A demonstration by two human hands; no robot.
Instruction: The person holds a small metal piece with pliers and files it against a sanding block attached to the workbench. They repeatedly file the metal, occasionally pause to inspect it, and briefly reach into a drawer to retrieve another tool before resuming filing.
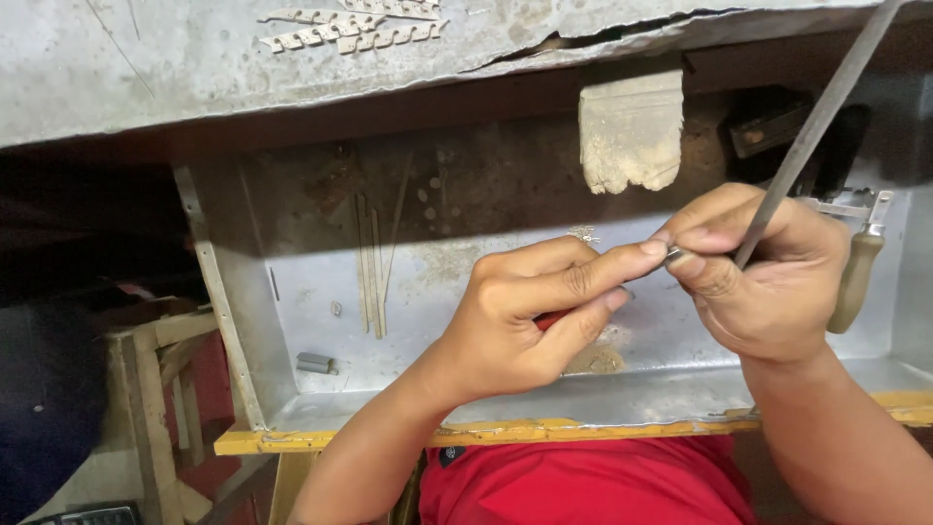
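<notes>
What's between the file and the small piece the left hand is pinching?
Nothing visible. The file runs down through the right hand and its tip meets the small metal piece held at the left hand fingertips. The contact point itself is partly hidden by the thumbs.

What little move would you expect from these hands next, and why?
Probably a short push of the file across the small metal piece. The right hand holds the file with its lower end at the piece, which the left hand pinches at its fingertips.
</notes>
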